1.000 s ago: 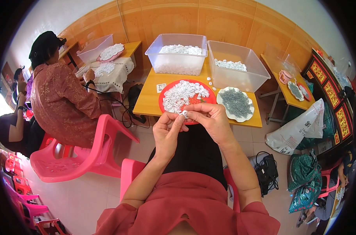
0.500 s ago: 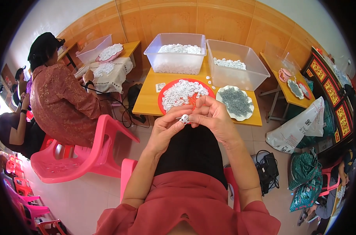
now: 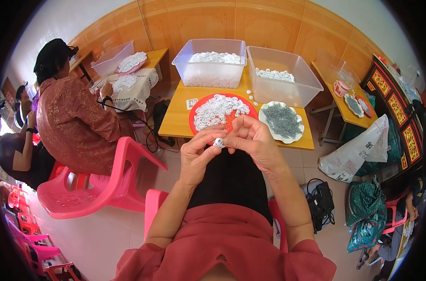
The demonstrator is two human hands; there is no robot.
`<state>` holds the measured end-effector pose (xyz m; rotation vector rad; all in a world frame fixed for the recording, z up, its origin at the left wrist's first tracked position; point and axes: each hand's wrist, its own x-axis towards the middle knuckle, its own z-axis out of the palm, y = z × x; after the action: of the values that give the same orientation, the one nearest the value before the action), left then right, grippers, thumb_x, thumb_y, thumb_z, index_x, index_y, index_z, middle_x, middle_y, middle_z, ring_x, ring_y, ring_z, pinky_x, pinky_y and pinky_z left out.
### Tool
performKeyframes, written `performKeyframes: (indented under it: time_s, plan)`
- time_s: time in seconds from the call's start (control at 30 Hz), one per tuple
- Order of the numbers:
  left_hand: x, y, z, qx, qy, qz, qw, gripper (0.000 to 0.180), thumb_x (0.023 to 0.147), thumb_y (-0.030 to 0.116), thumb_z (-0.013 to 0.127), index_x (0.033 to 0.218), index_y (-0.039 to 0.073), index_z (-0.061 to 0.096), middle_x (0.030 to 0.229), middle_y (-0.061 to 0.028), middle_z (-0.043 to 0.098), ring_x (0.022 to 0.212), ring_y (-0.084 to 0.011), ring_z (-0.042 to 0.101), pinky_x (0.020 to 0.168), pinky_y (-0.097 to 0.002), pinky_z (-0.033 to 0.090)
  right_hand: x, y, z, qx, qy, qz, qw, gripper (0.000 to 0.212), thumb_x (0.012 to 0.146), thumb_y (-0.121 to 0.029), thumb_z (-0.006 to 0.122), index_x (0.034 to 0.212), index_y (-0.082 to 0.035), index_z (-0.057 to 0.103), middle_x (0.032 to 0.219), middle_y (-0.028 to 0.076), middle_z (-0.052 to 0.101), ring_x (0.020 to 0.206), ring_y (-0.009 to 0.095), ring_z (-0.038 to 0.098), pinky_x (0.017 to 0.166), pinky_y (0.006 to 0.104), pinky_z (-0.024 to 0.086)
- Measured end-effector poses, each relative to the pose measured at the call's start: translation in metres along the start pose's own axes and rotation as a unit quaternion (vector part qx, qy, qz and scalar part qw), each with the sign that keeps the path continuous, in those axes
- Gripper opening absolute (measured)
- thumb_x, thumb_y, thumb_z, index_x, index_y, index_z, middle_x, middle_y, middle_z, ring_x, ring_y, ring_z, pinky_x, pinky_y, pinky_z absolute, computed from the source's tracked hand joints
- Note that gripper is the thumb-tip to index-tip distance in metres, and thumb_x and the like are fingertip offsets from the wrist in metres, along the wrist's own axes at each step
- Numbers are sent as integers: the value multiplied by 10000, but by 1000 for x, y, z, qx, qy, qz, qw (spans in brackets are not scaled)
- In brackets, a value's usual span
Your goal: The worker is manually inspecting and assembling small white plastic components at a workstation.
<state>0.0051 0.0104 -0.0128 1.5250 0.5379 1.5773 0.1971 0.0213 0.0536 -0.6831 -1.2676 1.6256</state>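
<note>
My left hand (image 3: 193, 154) pinches a small white plastic piece (image 3: 218, 143) with dark holes between thumb and fingertips. Close against its right side, my right hand (image 3: 256, 144) has thumb and forefinger pressed together; whatever is between them is too small to make out. Both hands are over my lap, just in front of the table edge. Beyond them is a red plate (image 3: 192, 117) heaped with similar white pieces (image 3: 220, 110). To its right, a white scalloped plate (image 3: 288, 139) bears a pile of small grey parts (image 3: 282, 119).
Two clear plastic bins (image 3: 175, 65) with white pieces stand at the back of the wooden table (image 3: 173, 119). At left, a person (image 3: 75, 112) works at another table, beside a pink chair (image 3: 96, 196). White (image 3: 353, 154) and green bags (image 3: 365, 206) lie at right.
The white piece has turned slightly in my left fingers and shifted a little left. My right fingers stay beside it, with the forefinger slightly lower.
</note>
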Motion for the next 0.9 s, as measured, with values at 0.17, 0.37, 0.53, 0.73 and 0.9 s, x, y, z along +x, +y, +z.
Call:
performKeyframes:
  time_s: [0.17, 0.37, 0.53, 0.73, 0.9]
  plan:
    - [0, 0, 1, -107, 56, -60, 991, 280, 936, 53, 731, 1211, 3, 740, 1306, -145, 682, 1275, -249, 610, 1108, -392, 459, 2, -5, -1, -56, -25, 32, 998, 121, 977, -124, 732, 1033, -32, 677, 873, 64, 736, 698, 83, 638, 642, 213, 496]
    - [0, -2, 4, -97, 59, -46, 993, 276, 946, 54, 726, 1217, 0, 735, 1290, -137, 682, 1227, -218, 629, 1061, -354, 490, 3, 3, 4, -110, -71, 25, 991, 236, 1053, -231, 640, 997, -19, 727, 828, 38, 718, 638, 50, 564, 589, 196, 454]
    - [3, 1, -2, -83, 30, -60, 994, 272, 961, 56, 714, 1227, 2, 732, 1273, -124, 682, 1203, -207, 634, 1041, -342, 501, 2, 1, 0, -116, -73, 20, 990, 241, 1059, -227, 628, 959, -26, 716, 781, 21, 688, 618, 40, 530, 580, 191, 436]
    - [9, 12, -1, 1, -15, -26, 1000, 292, 974, 58, 694, 1258, -5, 719, 1278, -136, 683, 1212, -220, 629, 1041, -346, 498, 2, -1, -1, -118, -90, 19, 989, 246, 1065, -232, 617, 952, -33, 707, 747, 9, 666, 606, 32, 517, 559, 195, 408]
    - [10, 10, -4, 65, -35, 14, 997, 304, 965, 52, 695, 1261, -16, 716, 1290, -145, 685, 1218, -229, 629, 1043, -348, 495, 2, 2, -1, -102, -87, 36, 990, 285, 1063, -235, 611, 876, -34, 689, 722, 3, 654, 593, 34, 503, 537, 204, 396]
